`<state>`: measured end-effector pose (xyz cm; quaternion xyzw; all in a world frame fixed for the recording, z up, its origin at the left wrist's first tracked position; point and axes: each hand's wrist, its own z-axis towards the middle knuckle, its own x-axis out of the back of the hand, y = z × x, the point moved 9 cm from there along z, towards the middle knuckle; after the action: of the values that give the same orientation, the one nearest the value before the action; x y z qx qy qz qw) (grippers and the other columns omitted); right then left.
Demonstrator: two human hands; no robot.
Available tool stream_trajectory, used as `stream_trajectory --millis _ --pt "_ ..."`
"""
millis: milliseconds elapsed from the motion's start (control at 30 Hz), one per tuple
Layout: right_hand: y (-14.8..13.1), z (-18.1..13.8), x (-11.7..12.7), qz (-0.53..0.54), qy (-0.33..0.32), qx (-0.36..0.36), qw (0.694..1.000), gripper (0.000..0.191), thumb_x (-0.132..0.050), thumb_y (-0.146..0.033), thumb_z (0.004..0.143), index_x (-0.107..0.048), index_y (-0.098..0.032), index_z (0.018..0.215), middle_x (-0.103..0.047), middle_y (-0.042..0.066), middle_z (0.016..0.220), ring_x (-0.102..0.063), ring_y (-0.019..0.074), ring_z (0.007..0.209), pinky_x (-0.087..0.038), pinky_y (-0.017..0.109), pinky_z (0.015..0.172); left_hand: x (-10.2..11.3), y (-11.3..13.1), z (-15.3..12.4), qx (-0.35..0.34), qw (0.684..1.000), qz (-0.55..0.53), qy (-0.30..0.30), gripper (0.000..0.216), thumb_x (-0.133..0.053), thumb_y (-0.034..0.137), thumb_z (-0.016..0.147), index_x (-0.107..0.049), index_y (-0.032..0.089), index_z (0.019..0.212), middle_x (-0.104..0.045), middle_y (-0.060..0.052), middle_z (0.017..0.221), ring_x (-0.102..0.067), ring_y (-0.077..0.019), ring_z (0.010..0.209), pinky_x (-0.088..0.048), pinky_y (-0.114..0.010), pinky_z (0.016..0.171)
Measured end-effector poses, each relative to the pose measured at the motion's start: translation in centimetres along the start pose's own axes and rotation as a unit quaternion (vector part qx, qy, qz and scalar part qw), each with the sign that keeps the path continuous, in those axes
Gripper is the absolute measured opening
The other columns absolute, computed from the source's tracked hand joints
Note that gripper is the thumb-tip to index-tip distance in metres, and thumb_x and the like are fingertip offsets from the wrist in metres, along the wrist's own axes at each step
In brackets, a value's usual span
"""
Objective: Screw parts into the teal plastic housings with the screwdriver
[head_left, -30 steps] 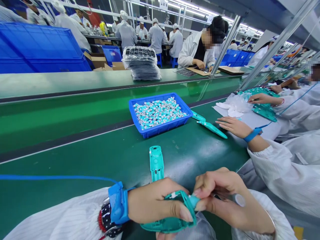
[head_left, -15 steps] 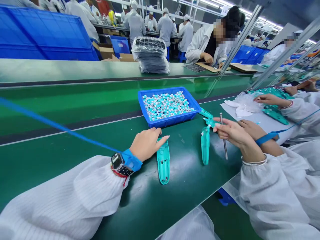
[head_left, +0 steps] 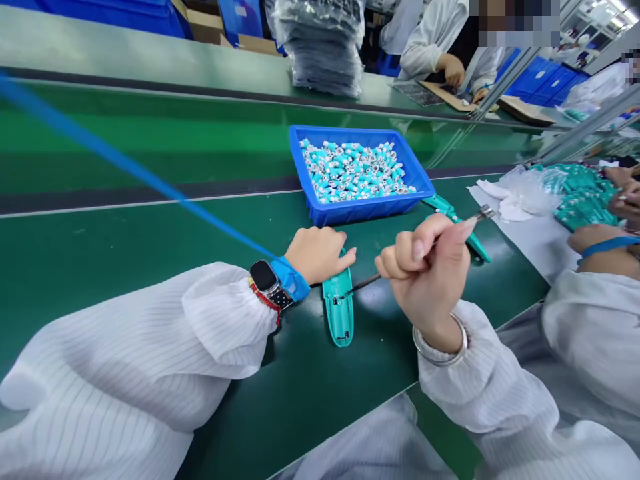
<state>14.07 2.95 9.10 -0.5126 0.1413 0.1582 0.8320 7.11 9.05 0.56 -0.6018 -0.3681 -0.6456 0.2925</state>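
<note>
My left hand (head_left: 317,253) is closed over the far end of a teal plastic shell (head_left: 340,317), which lies open side up on the green bench. Small dark parts show inside the shell; its far end is partly hidden by my fingers. Closed around a slim metal rod tool (head_left: 369,282), my right hand (head_left: 425,277) is just to the right. The rod's thin end reaches the inside of the shell near its middle, and its thicker end sticks out above my thumb. A blue strap and a watch are on my left wrist.
Beyond my hands stands a blue bin (head_left: 370,212) full of small teal-and-white parts. More teal shells (head_left: 473,237) lie right of it. A co-worker's hand (head_left: 597,240) is at the right, near piled teal pieces (head_left: 590,200). Wrapped stacks (head_left: 325,67) stand across the bench.
My right hand has come left from beside the other teal shells, bringing the rod's thin end to the shell under my left hand. The view has tilted downward.
</note>
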Motion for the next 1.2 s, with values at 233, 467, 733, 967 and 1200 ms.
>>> stream_trajectory --millis 233,467,733,967,1200 --pt "-0.1 0.0 -0.1 0.005 -0.051 -0.026 0.998 0.041 -0.033 -0.044 0.092 -0.031 -0.020 0.058 -0.011 -0.007 0.049 -0.009 0.0052 0.036 -0.014 0.020 0.036 0.0 0.1 0.2 -0.003 1.000 -0.020 0.009 0.047 -0.031 0.047 0.085 -0.065 0.015 0.082 -0.065 -0.010 0.080 -0.063 -0.0293 0.077 -0.042 -0.034 0.059" --pt "0.3 -0.4 -1.2 0.019 -0.116 -0.059 0.991 0.042 -0.037 -0.045 0.090 -0.027 -0.021 0.057 -0.010 -0.007 0.049 -0.009 0.0060 0.036 -0.013 0.022 0.036 0.1 0.3 0.2 -0.008 1.000 -0.029 0.004 0.046 -0.031 0.046 0.085 -0.065 0.014 0.085 -0.065 -0.010 0.084 -0.062 -0.0276 0.079 -0.042 -0.034 0.063" --pt "-0.2 -0.4 -1.1 -0.027 -0.089 -0.063 0.994 0.046 -0.038 -0.049 0.088 -0.024 -0.020 0.055 -0.009 -0.007 0.046 -0.007 0.0059 0.036 -0.014 0.021 0.036 0.2 0.4 0.2 -0.015 0.999 -0.040 0.008 0.047 -0.032 0.047 0.085 -0.066 0.014 0.090 -0.064 -0.011 0.086 -0.061 -0.0287 0.082 -0.042 -0.035 0.065" --pt "0.3 -0.5 -2.0 -0.032 -0.088 -0.153 0.984 0.060 -0.042 -0.061 0.082 -0.014 -0.018 0.051 -0.009 -0.007 0.043 -0.010 0.0059 0.036 -0.015 0.024 0.038 0.1 0.4 0.2 -0.013 0.999 -0.047 -0.006 0.046 -0.033 0.047 0.086 -0.065 0.015 0.094 -0.064 -0.011 0.089 -0.060 -0.0259 0.086 -0.041 -0.032 0.069" --pt "1.3 -0.8 -3.0 -0.029 -0.113 -0.191 0.975 0.065 -0.043 -0.065 0.078 -0.011 -0.017 0.049 -0.010 -0.007 0.041 -0.011 0.0056 0.036 -0.014 0.024 0.038 0.3 0.8 0.1 -0.034 0.997 -0.068 0.006 0.045 -0.034 0.044 0.086 -0.066 0.013 0.094 -0.063 -0.014 0.090 -0.060 -0.0291 0.085 -0.043 -0.036 0.069"
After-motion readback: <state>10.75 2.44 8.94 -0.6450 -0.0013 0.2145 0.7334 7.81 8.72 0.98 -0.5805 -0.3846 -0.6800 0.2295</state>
